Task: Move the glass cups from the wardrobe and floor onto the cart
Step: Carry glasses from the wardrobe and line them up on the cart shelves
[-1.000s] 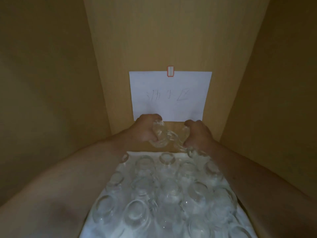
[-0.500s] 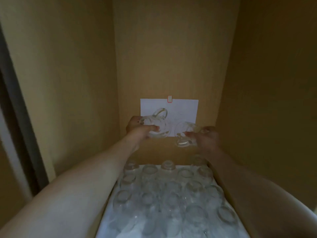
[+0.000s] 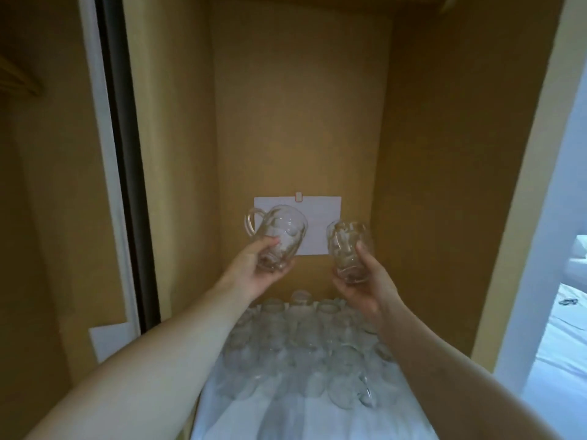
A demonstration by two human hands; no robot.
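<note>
Glass mugs fill the view: one in each hand, many more crowded below. The left hand (image 3: 254, 269) grips a clear handled cup (image 3: 279, 236) from underneath, thumb curled over its lower side and fingers wrapped beneath the base. This cup is tilted, its mouth turned up and to the right, its looped handle sticking out to the upper left. Its walls are ribbed or faceted, catching a faint pinkish-amber tint from the wood behind. The right hand (image 3: 365, 287) holds a second cup (image 3: 347, 250) the same way, thumb pressed along its right side and fingers curled round the bottom. That one leans with its mouth toward the upper left; its handle cannot be made out. The two cups are held up in the air, near each other but apart, in front of a white sheet of paper (image 3: 320, 223) fixed to the back panel of the wardrobe (image 3: 298, 106) by a small red-edged clip (image 3: 298, 196).

Below the hands, the remaining glass cups (image 3: 305, 350) stand packed close together in rows on a white cloth (image 3: 286, 417) that covers the wardrobe's lower surface. They look upside down, though blur makes this uncertain. To the right, past the wardrobe's pale frame, lies a white bed (image 3: 568, 344)
</note>
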